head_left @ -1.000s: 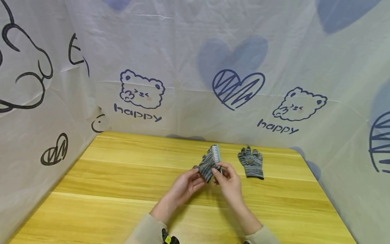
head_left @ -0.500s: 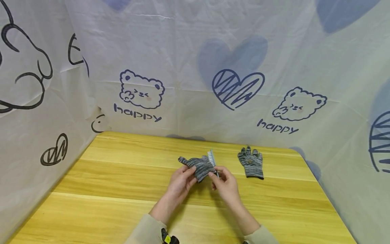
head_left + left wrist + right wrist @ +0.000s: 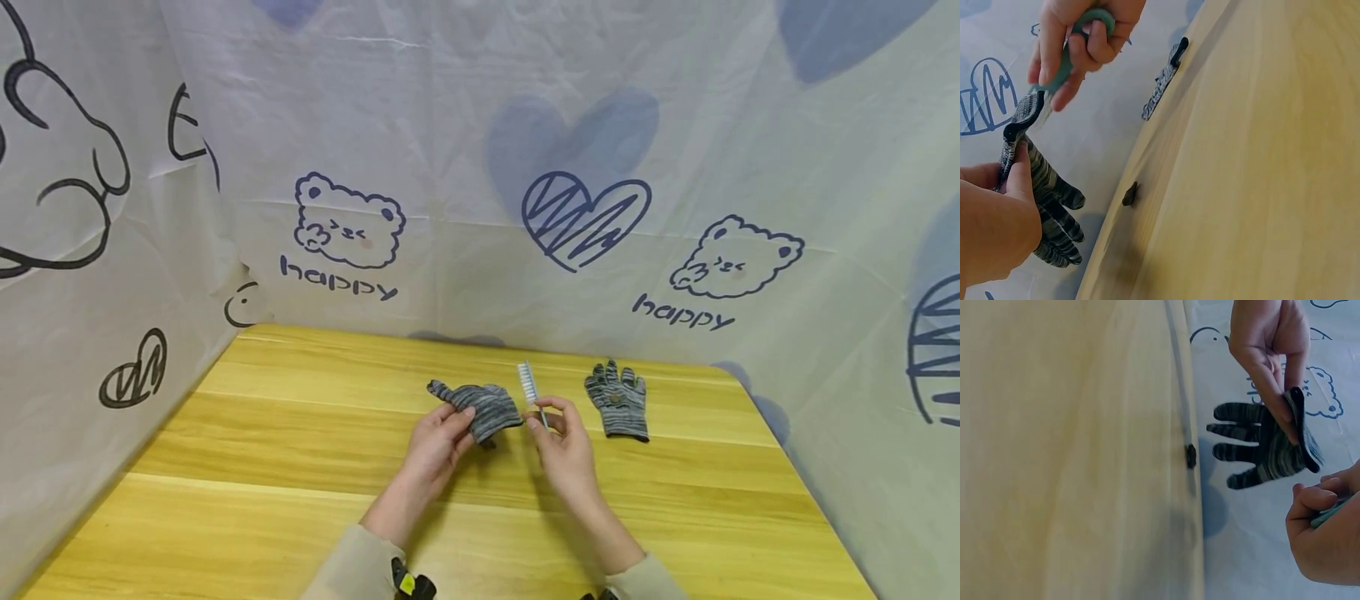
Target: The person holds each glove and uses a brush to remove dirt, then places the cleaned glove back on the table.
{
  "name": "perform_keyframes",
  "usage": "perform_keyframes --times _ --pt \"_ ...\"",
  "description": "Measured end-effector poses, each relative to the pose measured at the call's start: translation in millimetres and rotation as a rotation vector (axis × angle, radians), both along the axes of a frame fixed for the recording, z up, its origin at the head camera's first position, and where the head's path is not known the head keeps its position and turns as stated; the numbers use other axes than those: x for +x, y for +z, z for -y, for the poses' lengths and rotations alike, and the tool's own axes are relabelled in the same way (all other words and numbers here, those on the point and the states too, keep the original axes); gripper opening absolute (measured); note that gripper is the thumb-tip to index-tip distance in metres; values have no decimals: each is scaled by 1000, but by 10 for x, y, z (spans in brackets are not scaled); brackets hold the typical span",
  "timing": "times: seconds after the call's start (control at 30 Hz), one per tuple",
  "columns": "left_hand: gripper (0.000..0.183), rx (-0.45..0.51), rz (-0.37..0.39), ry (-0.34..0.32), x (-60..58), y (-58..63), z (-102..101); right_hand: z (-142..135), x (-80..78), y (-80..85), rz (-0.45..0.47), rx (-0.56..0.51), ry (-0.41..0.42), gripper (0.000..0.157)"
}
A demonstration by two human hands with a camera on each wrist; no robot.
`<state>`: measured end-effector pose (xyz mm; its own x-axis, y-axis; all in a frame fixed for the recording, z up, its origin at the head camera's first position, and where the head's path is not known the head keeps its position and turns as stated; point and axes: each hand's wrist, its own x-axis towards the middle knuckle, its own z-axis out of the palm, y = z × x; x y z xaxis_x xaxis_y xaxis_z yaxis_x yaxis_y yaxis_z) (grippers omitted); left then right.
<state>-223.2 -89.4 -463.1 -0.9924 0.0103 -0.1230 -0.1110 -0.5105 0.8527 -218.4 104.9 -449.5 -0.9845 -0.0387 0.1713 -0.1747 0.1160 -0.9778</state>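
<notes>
My left hand (image 3: 431,446) pinches a grey-and-black striped knit glove (image 3: 491,408) between thumb and fingers, above the table. The glove's fingers dangle in both wrist views, and its dark cuff (image 3: 1022,125) faces my right hand. A brush (image 3: 527,383) with white bristles and a blue-green handle is gripped by my right hand (image 3: 566,446), bristles toward the glove. In the left wrist view the handle (image 3: 1063,69) ends in a ring near the curled fingers. In the head view a small gap separates brush and glove. The right wrist view hides most of the brush behind the hand.
A second matching glove (image 3: 621,404) lies flat at the table's back right, with a brownish spot on it. A small dark lump (image 3: 1130,194) sits on the wooden table (image 3: 300,467). Printed white cloth (image 3: 450,167) hangs behind and along both sides.
The glove has shifted left and turned, its fingers now pointing left. The brush, earlier against the glove, has come away from it to the right.
</notes>
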Motion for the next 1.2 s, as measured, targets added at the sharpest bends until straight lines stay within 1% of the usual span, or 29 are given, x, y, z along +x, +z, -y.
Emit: perform_keyframes --times 0.1,0.2,0.37,0.43,0.53,0.67,0.73,0.8,0.87,1.0,1.2 --pt "53 -25 -13 -13 -10 4 29 -31 -13 12 -59 29 18 30" --pt "52 -45 -32 -29 -23 16 60 -38 -13 37 -140 106 30 36" --pt "48 -72 -47 -43 -35 39 112 -10 10 76 -323 307 40 46" --pt "48 -72 -43 -46 -41 44 132 7 22 75 -386 371 51 49" --pt "47 -61 -41 -52 -55 45 159 31 39 56 -494 443 61 49" --pt "46 -57 -36 -55 -68 48 192 66 56 9 -682 528 55 47" --pt "46 -66 -31 -53 -67 53 207 86 65 -11 -745 553 61 47" --pt "46 -74 -27 -53 -66 58 220 103 73 -24 -777 566 73 48" --pt "46 -79 -22 -50 -65 67 230 114 79 -34 -784 578 84 49" --pt "46 -79 -29 -54 -72 72 238 122 89 -45 -761 628 108 49" --pt "47 -79 -35 -59 -73 69 239 123 110 -44 -678 698 148 49"
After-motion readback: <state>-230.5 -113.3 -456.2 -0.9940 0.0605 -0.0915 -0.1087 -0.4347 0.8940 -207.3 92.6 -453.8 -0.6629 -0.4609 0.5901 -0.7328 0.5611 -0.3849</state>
